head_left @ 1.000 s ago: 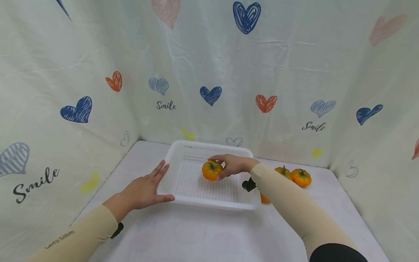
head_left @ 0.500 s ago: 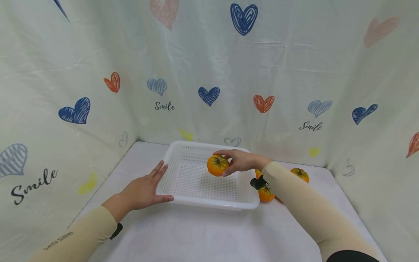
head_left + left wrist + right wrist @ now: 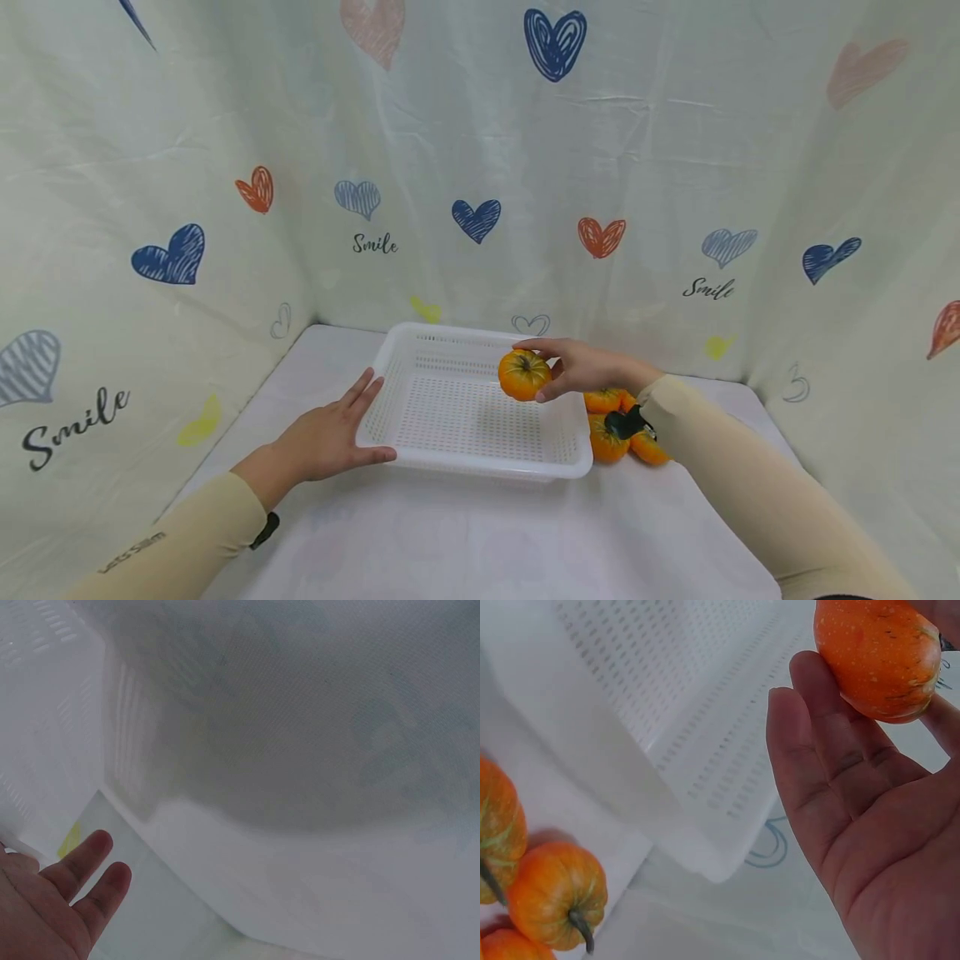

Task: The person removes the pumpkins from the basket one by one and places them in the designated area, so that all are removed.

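A small orange pumpkin (image 3: pixel 523 375) is held by my right hand (image 3: pixel 588 367), the thumb and fingers pinching its side, above the right part of a white perforated plastic basket (image 3: pixel 480 467). The right wrist view shows the pumpkin (image 3: pixel 881 660) off the basket, near its rim (image 3: pixel 675 825). My left hand (image 3: pixel 326 437) rests at the basket's left edge, fingers spread and straight, thumb along the front rim. In the left wrist view its fingers (image 3: pixel 101 896) show beside the basket wall (image 3: pixel 56 712).
Several more orange pumpkins (image 3: pixel 607 440) sit on the white tabletop (image 3: pixel 450 533) just right of the basket, partly hidden by the right arm. A white curtain (image 3: pixel 660 150) printed with hearts encloses the table's back and sides.
My right hand has lifted the pumpkin from inside the basket and carried it up and to the right. The left hand stays on the rim. More pumpkins on the right are uncovered.
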The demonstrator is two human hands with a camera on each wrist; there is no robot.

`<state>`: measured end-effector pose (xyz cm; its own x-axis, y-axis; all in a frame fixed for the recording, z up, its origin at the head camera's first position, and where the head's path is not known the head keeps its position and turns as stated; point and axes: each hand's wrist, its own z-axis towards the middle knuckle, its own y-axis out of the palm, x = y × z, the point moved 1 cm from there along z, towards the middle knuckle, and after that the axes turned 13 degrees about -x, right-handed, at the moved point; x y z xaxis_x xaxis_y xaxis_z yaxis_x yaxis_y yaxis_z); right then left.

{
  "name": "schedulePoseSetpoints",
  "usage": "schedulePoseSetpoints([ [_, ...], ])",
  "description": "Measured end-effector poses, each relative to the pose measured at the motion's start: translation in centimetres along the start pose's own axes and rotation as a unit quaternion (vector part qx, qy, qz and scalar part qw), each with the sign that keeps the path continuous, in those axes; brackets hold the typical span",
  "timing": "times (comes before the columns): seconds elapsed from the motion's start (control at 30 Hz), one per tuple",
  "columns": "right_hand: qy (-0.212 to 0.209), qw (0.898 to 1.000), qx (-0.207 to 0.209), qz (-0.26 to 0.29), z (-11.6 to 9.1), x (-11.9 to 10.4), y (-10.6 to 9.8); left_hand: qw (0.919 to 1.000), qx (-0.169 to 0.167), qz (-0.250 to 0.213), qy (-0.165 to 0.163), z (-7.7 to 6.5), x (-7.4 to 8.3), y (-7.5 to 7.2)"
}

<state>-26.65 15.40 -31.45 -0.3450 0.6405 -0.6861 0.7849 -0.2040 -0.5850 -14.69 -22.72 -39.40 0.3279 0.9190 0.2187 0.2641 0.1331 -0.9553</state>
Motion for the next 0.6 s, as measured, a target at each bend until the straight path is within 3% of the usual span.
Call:
schedulePoseSetpoints([
  [0.6,-0.009,0.999,0.036,-0.011,-5.2,1.8,0.0,1.0000,0.000,0.000,0.001,0.2,-0.2,0.2],
])
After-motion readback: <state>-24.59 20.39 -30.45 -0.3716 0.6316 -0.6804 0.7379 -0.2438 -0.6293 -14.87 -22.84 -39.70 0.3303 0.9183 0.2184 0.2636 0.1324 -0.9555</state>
